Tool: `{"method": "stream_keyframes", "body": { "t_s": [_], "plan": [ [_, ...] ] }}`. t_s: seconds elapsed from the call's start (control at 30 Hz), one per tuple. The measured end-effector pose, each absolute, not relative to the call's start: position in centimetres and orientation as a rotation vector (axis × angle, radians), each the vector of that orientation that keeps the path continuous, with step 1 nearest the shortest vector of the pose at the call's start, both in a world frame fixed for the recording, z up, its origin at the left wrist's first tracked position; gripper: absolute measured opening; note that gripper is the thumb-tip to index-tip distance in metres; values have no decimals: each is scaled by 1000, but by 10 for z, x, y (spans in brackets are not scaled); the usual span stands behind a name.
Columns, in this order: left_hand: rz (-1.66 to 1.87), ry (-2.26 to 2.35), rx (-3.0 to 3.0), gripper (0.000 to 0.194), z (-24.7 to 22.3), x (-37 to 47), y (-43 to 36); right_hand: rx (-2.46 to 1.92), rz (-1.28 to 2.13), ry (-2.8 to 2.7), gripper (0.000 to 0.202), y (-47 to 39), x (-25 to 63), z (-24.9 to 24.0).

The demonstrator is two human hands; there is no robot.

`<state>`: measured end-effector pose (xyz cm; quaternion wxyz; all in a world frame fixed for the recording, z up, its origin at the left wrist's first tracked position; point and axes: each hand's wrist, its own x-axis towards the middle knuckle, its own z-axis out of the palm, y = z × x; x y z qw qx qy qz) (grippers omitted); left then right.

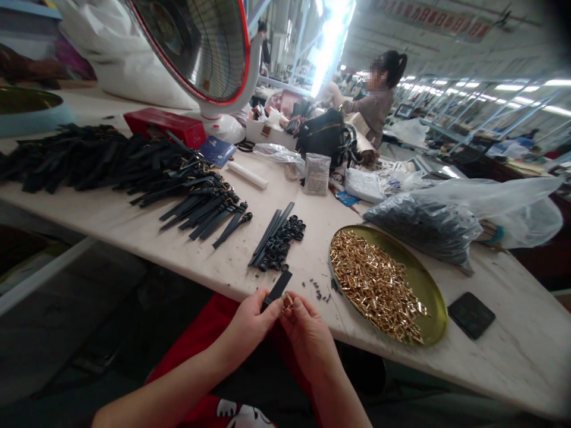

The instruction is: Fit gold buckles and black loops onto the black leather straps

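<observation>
At the table's front edge, my left hand (255,321) is closed on a flat black strap (279,286) whose free end points up and away. My right hand (308,330) pinches a small gold-coloured buckle (288,301) against the strap's near end; fingers partly hide where they meet. Just beyond my hands lie several loose black straps (269,236) beside a heap of small black loops (285,241). To the right, a round gold tray (430,291) holds a mass of small gold metal pieces (372,282). Tiny dark bits (317,291) are scattered between tray and hands.
A long pile of black straps (102,157) covers the left of the table. Behind it stand a red box (165,126) and a round heater (209,53). A plastic bag of dark pieces (423,223) and a black phone-like slab (471,315) lie right. Another person (372,107) is farther back.
</observation>
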<state>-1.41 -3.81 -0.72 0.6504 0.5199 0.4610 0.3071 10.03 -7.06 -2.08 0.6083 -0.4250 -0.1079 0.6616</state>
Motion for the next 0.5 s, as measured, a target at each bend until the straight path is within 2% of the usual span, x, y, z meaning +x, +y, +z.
{"method": "stream_keyframes", "body": {
  "t_s": [0.2, 0.4, 0.5],
  "plan": [
    [666, 1216, 1438, 22, -18, -14, -38, -1061, 1567, -281, 30, -71, 92, -45],
    [479, 1316, 1637, 20, -17, -20, -29, -1110, 1558, -317, 26, -69, 94, -49],
    [477, 1221, 1613, 23, -17, -26, -25, -1116, 1466, -224, 27, -64, 100, -47]
  ]
}}
